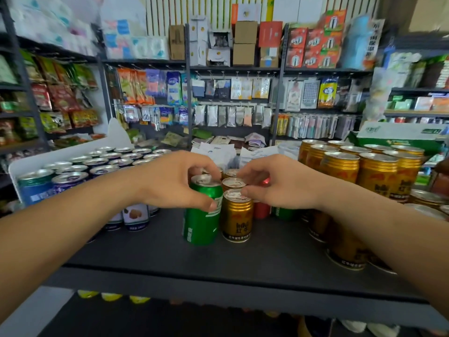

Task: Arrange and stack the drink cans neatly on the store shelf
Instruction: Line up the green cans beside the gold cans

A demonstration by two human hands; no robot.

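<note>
A green can point(202, 215) stands upright on the dark shelf point(218, 261), and my left hand point(175, 178) grips its top, thumb down its side. Right beside it stands a gold can point(237, 216), the front one of a short row of gold cans point(233, 183). My right hand point(277, 183) pinches the rim of that front gold can with thumb and fingertips. A red can point(262, 209) and another green can point(283, 212) stand partly hidden under my right hand.
A white tray point(73, 152) of blue and purple cans point(73, 176) fills the shelf's left side. Stacked gold cans point(364, 171) fill the right, under my right forearm. The shelf's front edge runs across the lower view. Packed store racks stand behind.
</note>
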